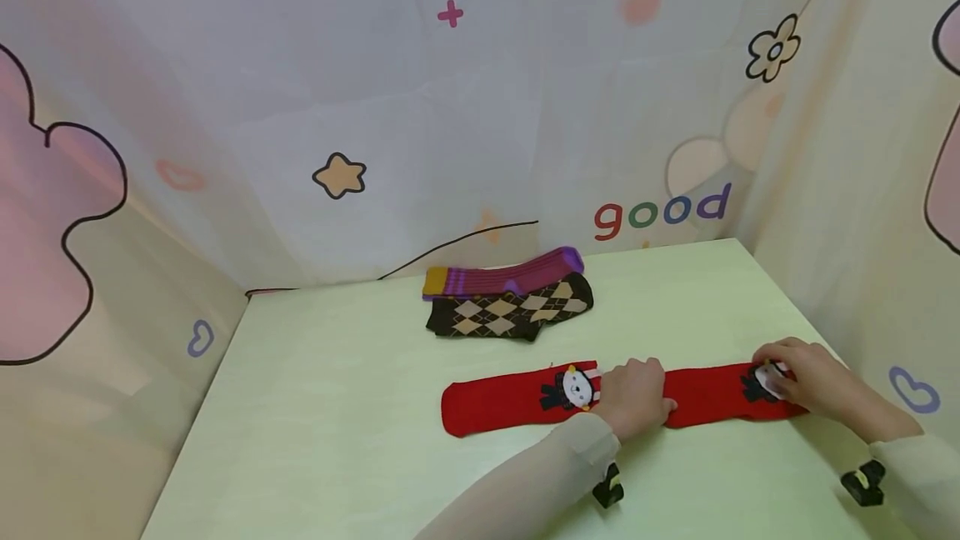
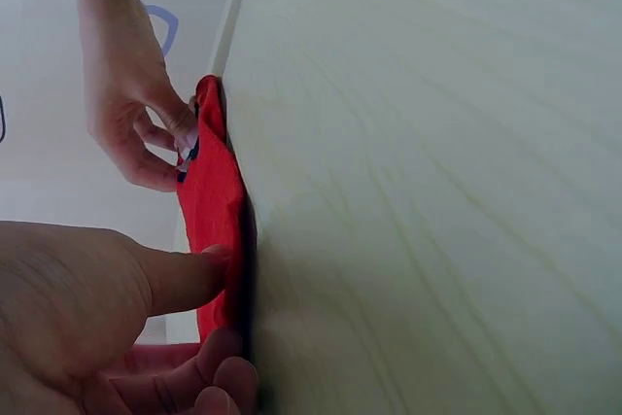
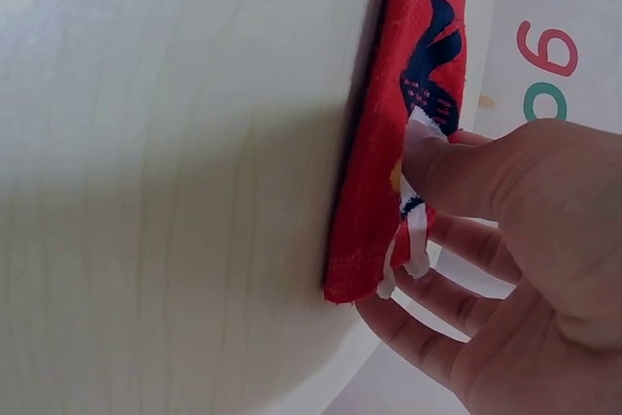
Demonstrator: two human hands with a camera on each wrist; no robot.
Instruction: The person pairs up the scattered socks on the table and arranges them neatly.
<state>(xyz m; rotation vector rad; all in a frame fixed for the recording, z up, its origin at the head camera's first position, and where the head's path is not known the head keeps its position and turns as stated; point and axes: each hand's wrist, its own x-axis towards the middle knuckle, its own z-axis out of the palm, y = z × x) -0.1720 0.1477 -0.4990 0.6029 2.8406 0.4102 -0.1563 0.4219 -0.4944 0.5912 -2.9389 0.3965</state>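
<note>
Two red socks lie end to end across the right half of the table in the head view. The left red sock [image 1: 491,405] has a white animal face with a dark bow near its cuff, beside my left wrist. On the right red sock [image 1: 705,397], my left hand [image 1: 633,398] grips the left end, its thumb on the fabric in the left wrist view. My right hand [image 1: 813,377] pinches that sock near its cuff, thumb [image 3: 452,167] over the white face and fingers along the far edge. The left hand covers the gap between the socks.
Behind the red socks lie a purple striped sock [image 1: 498,277] with a yellow end and a dark argyle sock [image 1: 506,313], partly overlapping. The pale table [image 1: 300,440] meets a printed curtain [image 1: 450,123] at its back and sides.
</note>
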